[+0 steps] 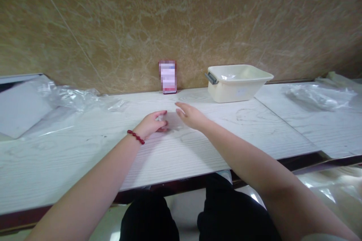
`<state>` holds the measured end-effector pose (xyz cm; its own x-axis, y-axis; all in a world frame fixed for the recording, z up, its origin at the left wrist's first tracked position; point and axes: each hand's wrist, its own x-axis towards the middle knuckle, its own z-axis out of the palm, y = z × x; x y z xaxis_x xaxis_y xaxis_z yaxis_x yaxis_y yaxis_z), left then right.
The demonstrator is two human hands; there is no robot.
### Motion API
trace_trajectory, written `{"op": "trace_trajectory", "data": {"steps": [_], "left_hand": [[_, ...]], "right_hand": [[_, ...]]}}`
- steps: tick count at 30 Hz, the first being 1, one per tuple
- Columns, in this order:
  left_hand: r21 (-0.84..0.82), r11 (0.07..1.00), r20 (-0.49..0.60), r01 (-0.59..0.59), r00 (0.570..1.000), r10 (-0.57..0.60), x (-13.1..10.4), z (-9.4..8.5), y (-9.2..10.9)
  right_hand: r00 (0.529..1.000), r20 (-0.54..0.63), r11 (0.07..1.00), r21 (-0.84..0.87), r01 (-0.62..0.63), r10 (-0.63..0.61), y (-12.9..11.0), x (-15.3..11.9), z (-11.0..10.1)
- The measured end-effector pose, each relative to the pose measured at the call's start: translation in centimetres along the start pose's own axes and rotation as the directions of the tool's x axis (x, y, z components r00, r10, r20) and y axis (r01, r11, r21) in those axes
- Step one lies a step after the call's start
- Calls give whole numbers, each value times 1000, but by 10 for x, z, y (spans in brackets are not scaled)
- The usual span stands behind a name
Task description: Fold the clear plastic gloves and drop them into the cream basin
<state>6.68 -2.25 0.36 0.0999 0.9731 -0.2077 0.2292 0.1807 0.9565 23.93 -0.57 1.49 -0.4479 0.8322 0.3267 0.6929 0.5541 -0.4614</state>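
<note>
My left hand [154,123], with a dark red bead bracelet [136,136] at its wrist, is just above or on the pale wood-grain tabletop [181,154]. Its fingers are bent and apart, and a pale patch shows between them; I cannot tell whether that is bare tabletop or a small clear thing. Facing it across a narrow gap is my right hand [192,116], fingers stretched out and nothing visible in them. Both hands are nearest to a phone [169,77] with a blurred screen, which leans upright against the wall behind them.
A cream plastic bin [237,90] with a grey handle stands at the back right. Crumpled clear plastic [319,95] lies at the far right. More clear plastic [79,98] lies at the left beside a white flat-sided object [24,107]. The brown marbled wall [181,19] bounds the back.
</note>
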Motion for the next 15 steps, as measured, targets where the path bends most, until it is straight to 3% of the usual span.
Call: {"op": "trace_trajectory", "data": {"steps": [3, 5, 11, 15], "left_hand": [[25, 999, 47, -40, 998, 39, -2, 3, 3], [73, 996, 67, -46, 997, 41, -3, 2, 3], [81, 997, 54, -12, 998, 8, -5, 0, 0], [218, 970, 50, -110, 994, 102, -8, -2, 3]], "right_hand": [[975, 220, 994, -91, 59, -38, -21, -9, 22], [961, 277, 984, -170, 62, -12, -27, -14, 30], [937, 323, 960, -277, -38, 130, -20, -16, 24], [906, 301, 932, -296, -208, 298, -8, -12, 16]]}}
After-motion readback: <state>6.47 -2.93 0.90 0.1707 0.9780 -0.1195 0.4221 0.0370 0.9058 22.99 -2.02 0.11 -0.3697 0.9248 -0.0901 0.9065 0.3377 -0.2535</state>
